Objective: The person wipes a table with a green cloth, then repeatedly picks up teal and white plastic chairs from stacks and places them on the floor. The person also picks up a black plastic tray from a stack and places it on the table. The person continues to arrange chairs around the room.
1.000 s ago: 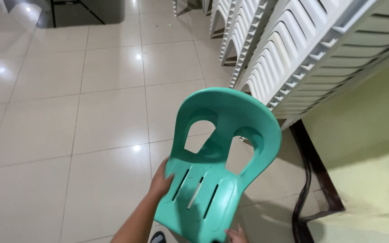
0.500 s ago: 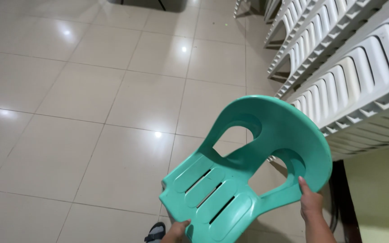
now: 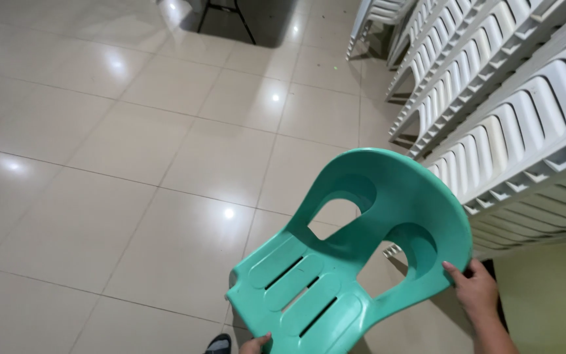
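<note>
While both hands grip it, teal plastic chair (image 3: 355, 255), right hand (image 3: 473, 288), left hand (image 3: 255, 343)

Stacked white chairs (image 3: 492, 118) at right, shiny tile floor (image 3: 132, 164), dark table legs (image 3: 230, 16) beyond.

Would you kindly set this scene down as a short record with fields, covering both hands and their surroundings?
held thing: teal plastic chair, tilted, off the floor
right hand: right hand in a grip on the rim of the chair's back
left hand: left hand at the front edge of the seat, mostly out of frame
beside: stacks of white plastic chairs to the right
floor: glossy beige tiles with light reflections
far end: dark folding table legs
near the bottom edge: tip of a dark shoe
</note>
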